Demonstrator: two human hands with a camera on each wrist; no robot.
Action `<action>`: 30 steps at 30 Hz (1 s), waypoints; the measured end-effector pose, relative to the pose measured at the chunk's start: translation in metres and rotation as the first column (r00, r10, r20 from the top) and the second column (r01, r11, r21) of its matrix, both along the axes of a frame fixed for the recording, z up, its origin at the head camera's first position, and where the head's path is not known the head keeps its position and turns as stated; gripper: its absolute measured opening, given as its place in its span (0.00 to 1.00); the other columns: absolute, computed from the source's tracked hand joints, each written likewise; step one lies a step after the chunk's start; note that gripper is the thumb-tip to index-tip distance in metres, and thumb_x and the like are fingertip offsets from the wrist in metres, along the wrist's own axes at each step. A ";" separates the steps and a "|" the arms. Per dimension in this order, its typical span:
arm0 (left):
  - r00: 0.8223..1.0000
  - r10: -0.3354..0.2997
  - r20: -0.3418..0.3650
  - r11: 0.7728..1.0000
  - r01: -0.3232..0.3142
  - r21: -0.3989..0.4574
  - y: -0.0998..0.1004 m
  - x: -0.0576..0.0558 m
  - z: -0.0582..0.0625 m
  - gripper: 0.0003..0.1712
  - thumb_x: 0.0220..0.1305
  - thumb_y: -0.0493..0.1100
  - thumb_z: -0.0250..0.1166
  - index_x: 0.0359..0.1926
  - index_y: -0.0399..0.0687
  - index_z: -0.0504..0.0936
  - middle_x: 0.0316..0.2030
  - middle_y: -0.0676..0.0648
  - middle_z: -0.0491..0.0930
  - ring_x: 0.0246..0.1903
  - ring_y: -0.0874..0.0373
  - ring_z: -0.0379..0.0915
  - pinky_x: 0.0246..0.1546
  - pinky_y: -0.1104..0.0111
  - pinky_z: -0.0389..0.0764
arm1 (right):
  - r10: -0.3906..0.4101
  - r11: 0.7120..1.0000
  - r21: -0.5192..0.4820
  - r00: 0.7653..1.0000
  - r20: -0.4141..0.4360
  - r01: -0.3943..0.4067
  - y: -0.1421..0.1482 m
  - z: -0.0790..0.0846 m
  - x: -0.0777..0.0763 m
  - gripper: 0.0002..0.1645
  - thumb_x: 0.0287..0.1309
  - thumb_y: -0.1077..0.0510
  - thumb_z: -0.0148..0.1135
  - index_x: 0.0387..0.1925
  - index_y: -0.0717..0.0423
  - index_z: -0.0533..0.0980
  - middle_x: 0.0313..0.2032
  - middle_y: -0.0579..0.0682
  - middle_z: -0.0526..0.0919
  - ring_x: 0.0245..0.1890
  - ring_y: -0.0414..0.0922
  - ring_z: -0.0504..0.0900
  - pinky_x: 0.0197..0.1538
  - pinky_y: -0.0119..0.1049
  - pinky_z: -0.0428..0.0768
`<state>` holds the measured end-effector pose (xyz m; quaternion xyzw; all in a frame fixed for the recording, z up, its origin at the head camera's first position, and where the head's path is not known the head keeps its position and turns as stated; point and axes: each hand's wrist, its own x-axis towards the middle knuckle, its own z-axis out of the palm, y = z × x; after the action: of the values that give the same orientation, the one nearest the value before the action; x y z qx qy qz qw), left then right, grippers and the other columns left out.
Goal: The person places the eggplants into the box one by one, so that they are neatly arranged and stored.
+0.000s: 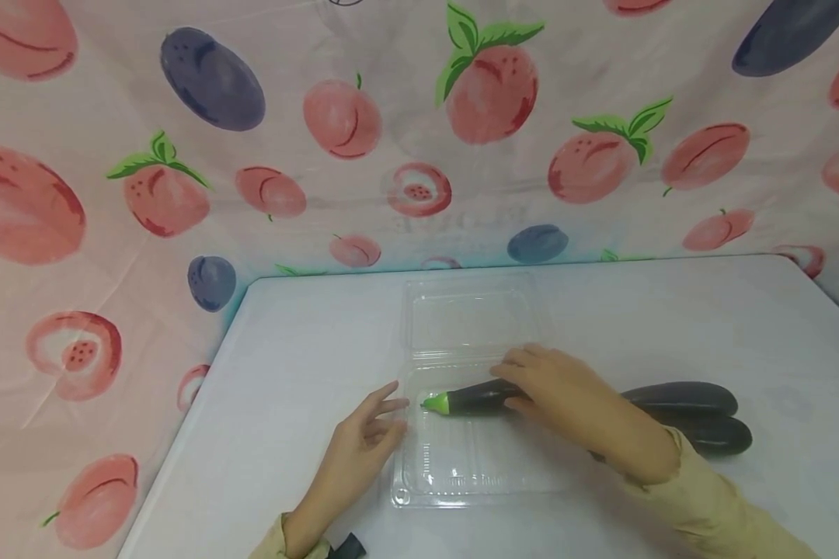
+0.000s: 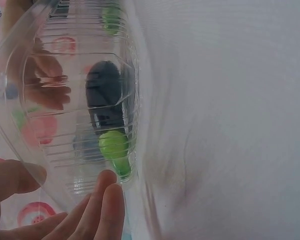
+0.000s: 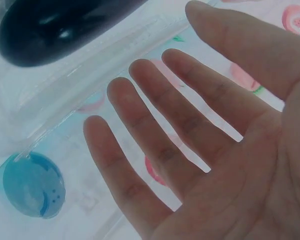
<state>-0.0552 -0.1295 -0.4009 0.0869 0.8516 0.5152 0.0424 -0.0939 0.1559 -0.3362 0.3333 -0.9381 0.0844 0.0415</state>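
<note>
A dark eggplant (image 1: pixel 475 397) with a green stem end lies along the far side of a clear plastic clamshell box (image 1: pixel 475 501). The box's lid (image 1: pixel 468 318) is folded back flat. Over the eggplant's right end is my right hand (image 1: pixel 566 396), hiding that part. The right wrist view shows its fingers (image 3: pixel 162 95) straight and spread, apart from the eggplant (image 3: pixel 65 30). At the box's left side, my left hand (image 1: pixel 363 442) has its fingertips by the wall, thumb near the rim. Whether they touch is unclear.
Two more eggplants (image 1: pixel 716 435) lie side by side on the white table (image 1: pixel 308 334) right of the box, partly behind my right forearm. A fruit-print cloth (image 1: pixel 363 202) hangs behind the table. A small black object (image 1: pixel 348 547) shows by my left sleeve.
</note>
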 end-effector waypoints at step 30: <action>1.000 0.005 0.015 1.000 -0.005 0.011 -0.001 0.000 -0.003 0.31 0.70 0.43 0.63 0.71 0.50 0.67 0.57 0.45 0.81 0.49 0.52 0.83 0.49 0.66 0.85 | -0.036 0.999 0.008 0.999 0.020 0.036 0.040 -0.004 0.000 0.22 0.54 0.57 0.74 0.51 0.55 0.81 0.48 0.52 0.84 0.50 0.53 0.82 0.53 0.52 0.82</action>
<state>-0.0552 -0.1305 -0.4036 0.0812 0.8486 0.5207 0.0471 -0.0939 0.1960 -0.3397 0.3155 -0.9447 0.0835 0.0326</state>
